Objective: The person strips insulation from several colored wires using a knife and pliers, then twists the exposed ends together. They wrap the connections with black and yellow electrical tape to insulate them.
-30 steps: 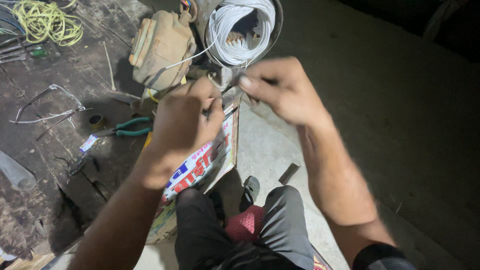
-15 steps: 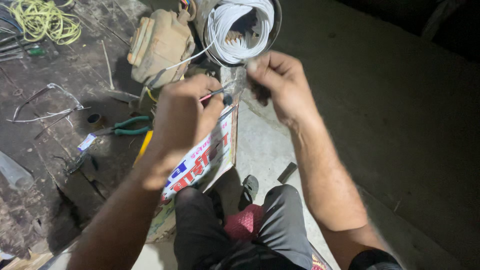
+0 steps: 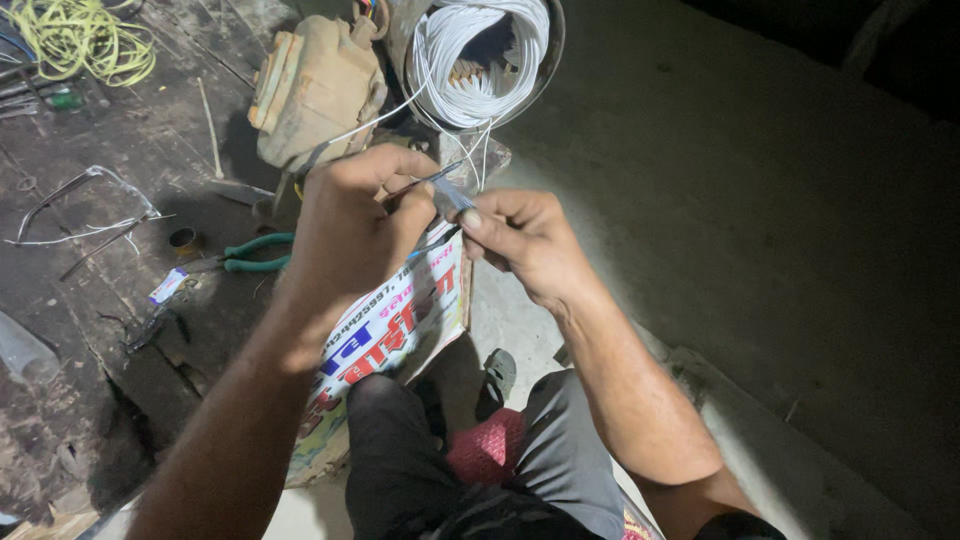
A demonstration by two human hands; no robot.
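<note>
My left hand [image 3: 350, 225] is closed around a thin dark tool [image 3: 420, 185] whose tip points right. My right hand [image 3: 525, 240] pinches a small grey sleeve or wire end [image 3: 452, 195] between thumb and forefinger, right beside the tool tip. Thin white wires [image 3: 480, 150] run from there up to a coil of white wire [image 3: 480, 55] lying in a round metal pan. Both hands work above a printed board [image 3: 400, 320] that rests on my lap.
A tan canvas tool pouch [image 3: 315, 85] lies left of the coil. Green-handled pliers [image 3: 250, 255], a small tape roll [image 3: 183, 240] and bent wire [image 3: 80, 205] lie on the dark ground at left. Yellow cord [image 3: 85, 35] sits top left. My knees [image 3: 480, 460] are below.
My right hand has come down and left from beside the coil to meet the left hand. The left hand has shifted slightly lower, staying closed on the tool.
</note>
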